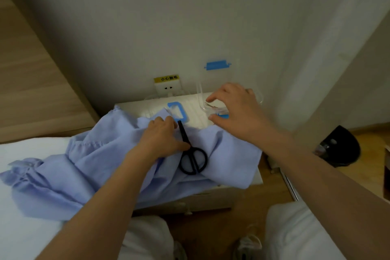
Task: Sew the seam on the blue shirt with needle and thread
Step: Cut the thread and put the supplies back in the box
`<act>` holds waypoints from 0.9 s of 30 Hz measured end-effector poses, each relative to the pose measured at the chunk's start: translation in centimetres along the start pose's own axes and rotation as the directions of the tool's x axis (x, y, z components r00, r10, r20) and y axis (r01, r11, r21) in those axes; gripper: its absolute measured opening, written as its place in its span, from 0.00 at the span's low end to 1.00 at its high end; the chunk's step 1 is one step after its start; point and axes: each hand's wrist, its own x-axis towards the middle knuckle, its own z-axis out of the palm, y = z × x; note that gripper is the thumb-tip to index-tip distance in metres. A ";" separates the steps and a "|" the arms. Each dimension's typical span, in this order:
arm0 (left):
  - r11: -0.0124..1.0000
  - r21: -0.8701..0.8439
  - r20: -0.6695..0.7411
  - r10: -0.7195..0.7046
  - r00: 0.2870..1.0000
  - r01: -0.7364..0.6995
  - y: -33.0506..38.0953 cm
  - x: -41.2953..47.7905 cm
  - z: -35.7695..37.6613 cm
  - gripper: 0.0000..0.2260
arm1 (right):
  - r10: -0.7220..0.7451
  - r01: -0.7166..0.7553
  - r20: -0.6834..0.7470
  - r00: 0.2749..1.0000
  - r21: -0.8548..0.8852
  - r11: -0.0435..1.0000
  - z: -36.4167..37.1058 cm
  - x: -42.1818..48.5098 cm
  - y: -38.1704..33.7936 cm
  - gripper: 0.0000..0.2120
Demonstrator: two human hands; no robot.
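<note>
Pale blue shirt (95,167) lies rumpled — left hand (162,137) grips it, right hand (236,112) hovers, fingers spread.

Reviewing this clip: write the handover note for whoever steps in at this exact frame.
Left hand: lies on the blue shirt, fingers curled at a fold; grip on cloth unclear.
Right hand: fingers spread over the clear box, holding nothing visible.
Black scissors lie on the shirt beside the left thumb; shirt drapes over nightstand and bed.
Done: no stitches visible. Left: fetch needle and thread, neither discernible here, then sew the seam.
</note>
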 end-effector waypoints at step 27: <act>0.993 -0.107 -0.136 0.031 0.990 -0.046 -0.6 0.3 -0.8 0.07 | 0.188 -0.175 -0.015 0.982 0.295 0.939 -1.8 2.0 -2.7 0.14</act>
